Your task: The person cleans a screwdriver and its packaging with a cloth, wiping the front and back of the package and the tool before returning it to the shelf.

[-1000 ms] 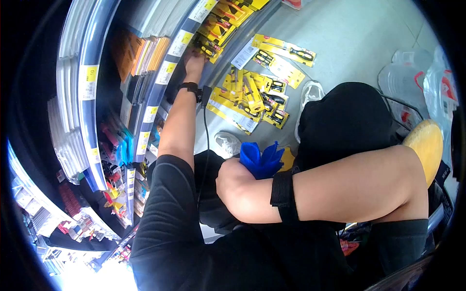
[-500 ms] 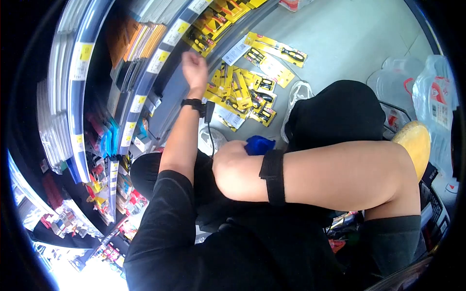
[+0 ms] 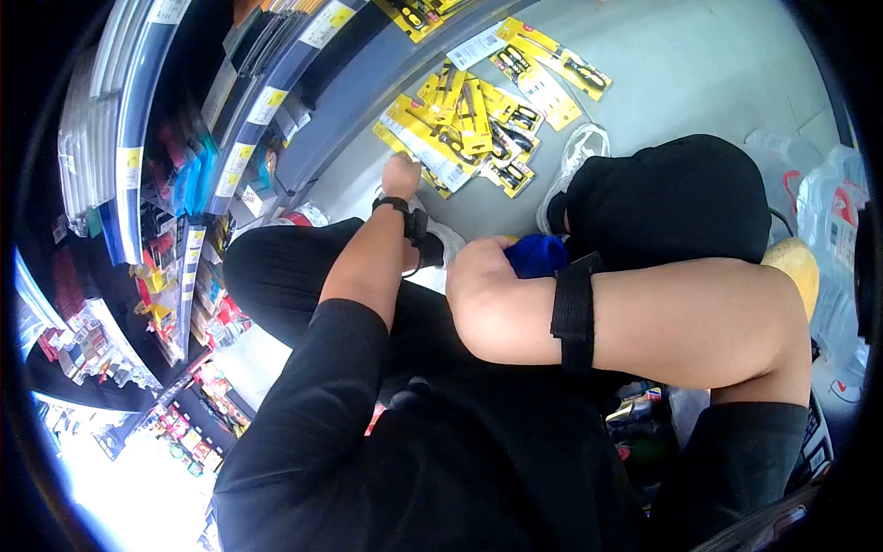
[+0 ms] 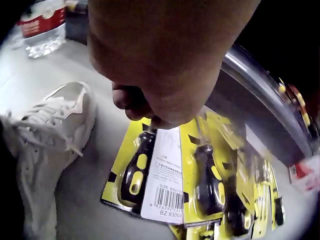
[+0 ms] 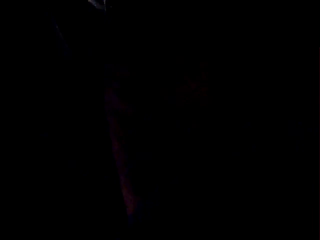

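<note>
Left fingers (image 4: 137,107) curled near yellow-backed screwdriver packs (image 4: 189,165); handles (image 4: 207,182) black-and-yellow.

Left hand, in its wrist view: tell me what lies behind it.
Past the left hand, yellow packs show black-and-yellow handles, with a white barcode card between two packs. The hand covers what lies directly behind it, so that can't be seen.

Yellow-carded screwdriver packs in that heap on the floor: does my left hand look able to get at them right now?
Yes, most likely: your left hand is right by the heap of screwdriver packs. I see nothing blocking it; the white laced shoe sits off to one side.
</note>
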The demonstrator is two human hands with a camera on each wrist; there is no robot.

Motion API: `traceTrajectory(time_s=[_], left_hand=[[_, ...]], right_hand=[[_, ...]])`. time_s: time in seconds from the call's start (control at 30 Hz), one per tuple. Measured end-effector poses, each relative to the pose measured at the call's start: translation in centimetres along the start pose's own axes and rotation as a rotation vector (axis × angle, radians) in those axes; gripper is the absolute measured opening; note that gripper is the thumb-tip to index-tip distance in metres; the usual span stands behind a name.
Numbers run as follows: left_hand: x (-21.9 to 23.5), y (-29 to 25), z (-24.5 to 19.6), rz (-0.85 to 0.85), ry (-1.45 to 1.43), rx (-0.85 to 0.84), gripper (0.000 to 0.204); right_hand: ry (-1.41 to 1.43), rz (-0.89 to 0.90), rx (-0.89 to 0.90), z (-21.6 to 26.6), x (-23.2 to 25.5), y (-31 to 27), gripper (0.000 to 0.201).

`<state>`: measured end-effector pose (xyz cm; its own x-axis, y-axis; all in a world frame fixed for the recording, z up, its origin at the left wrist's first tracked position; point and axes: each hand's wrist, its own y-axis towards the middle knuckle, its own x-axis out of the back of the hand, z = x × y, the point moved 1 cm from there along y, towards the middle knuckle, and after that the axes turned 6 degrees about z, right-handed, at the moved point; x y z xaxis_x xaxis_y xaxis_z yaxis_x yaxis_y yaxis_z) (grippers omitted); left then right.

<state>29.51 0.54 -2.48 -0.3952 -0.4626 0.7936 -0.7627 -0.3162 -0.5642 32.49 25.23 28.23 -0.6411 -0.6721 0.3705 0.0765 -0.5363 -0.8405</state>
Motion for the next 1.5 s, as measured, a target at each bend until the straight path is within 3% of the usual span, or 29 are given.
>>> traceTrajectory(time_s=[0.13,0.2,0.3,0.4,0.43,0.53,0.63,0.7,0.8,0.87,0.9,0.97,1.0,1.1,1.23,1.33,1.37,1.43,1.47,1.5], left_hand=[[0.7,0.3,-6.1,-0.053,-0.097,-0.116,0.021],[0.0,0.2,-8.5,-0.061,-0.188,-0.199,0.016],[0.7,-3.7,-13.8,-0.316,0.001,-0.766,0.023],[-1.3,-4.8,-17.2,-0.042,0.088,-1.051,0.035],[-2.2,-5.2,-18.0,-0.039,0.131,-1.091,0.04],[-5.0,-5.0,-19.8,-0.043,0.345,-1.036,0.04],[-6.2,-3.8,-20.6,0.075,0.621,-0.925,0.037],[-6.0,-3.8,-20.5,0.052,0.638,-0.932,0.022],[-5.1,-3.8,-20.6,0.039,0.611,-0.988,0.02],[-4.4,-4.1,-20.7,0.029,0.502,-1.06,0.023],[-3.6,-4.6,-21.2,0.013,0.461,-1.12,0.026],[-0.9,-5.6,-22.9,-0.033,0.384,-1.227,0.032],[0.1,-6.1,-23.5,-0.025,0.315,-1.264,0.041],[5.0,-8.4,-26.0,-0.014,0.169,-1.268,0.043],[12.1,-9.0,-27.3,-0.107,-0.22,-1.089,0.038],[18.9,-9.4,-26.5,-0.032,-0.688,-0.965,0.046],[22.0,-11.1,-26.4,0.013,-0.84,-0.913,0.049],[27.0,-13.4,-24.9,-0.03,-0.836,-0.801,0.041],[28.3,-13.8,-23.6,0.049,-0.974,-0.764,0.036],[29.5,-14.2,-22.6,0.128,-1.112,-0.729,0.032]], right_hand=[[-0.25,0.017,0.05,0.4,0.1,-1.8,0.031],[-0.129,-0.042,0.029,0.3,-0.4,-1.3,0.041],[-0.111,-0.014,-0.01,0.5,0.5,-2.3,0.048],[-0.021,0.055,-0.012,0.3,-0.1,0.8,0.047],[0.033,0.076,-0.007,-0.1,0.1,1.2,0.047],[-0.212,0.109,0.171,0.1,1.3,-1.6,0.047],[-0.223,0.109,0.074,1.4,0.0,0.5,0.046],[-0.275,0.257,0.038,2.2,-0.7,2.2,0.047],[-0.357,0.464,-0.025,2.6,-0.6,3.6,0.049],[-0.294,0.391,0.02,2.0,-0.6,3.2,0.048],[-0.206,0.244,0.084,0.3,0.3,0.6,0.046],[-0.123,0.136,0.137,-0.8,1.6,-2.1,0.045],[-0.129,0.173,0.126,-0.7,2.1,-2.7,0.047],[-0.021,0.028,0.058,-0.2,1.7,-1.5,0.042],[-0.044,0.007,0.172,-1.0,2.9,-2.4,0.034],[-0.099,-0.088,0.272,-1.8,3.9,-4.6,0.024],[-0.109,-0.275,0.309,-2.0,3.1,-5.0,0.02],[-0.145,-0.653,0.384,-3.1,0.1,-5.0,0.014],[0.035,-1.032,0.534,-3.9,-0.9,-3.8,0.014],[0.153,-0.874,0.652,-5.0,1.9,-7.5,0.015]])
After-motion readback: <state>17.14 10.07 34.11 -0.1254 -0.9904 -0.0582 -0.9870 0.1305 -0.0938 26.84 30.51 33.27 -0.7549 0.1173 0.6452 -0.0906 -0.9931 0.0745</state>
